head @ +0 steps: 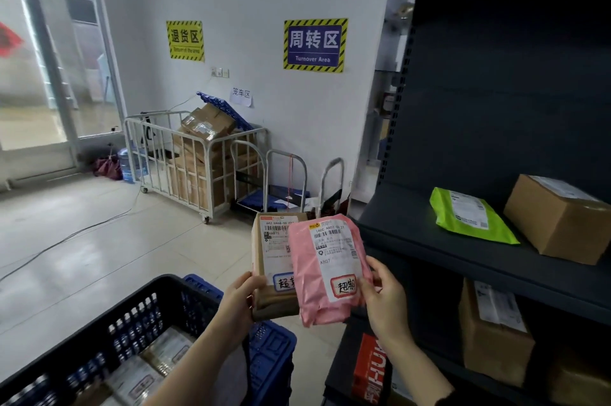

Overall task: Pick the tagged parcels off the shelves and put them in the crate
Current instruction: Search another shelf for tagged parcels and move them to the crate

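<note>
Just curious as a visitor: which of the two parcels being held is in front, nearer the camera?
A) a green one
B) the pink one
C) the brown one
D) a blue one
B: the pink parcel, held by the right hand, overlaps and partly covers the brown parcel in the left hand.

pink parcel point(327, 270): glossy plastic; brown parcel point(271, 260): matt paper; crate point(139, 309): plastic

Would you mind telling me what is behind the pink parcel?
A brown parcel with a blue-edged tag sits behind the pink parcel, held by the left hand. Its right side and part of the tag are covered.
</note>
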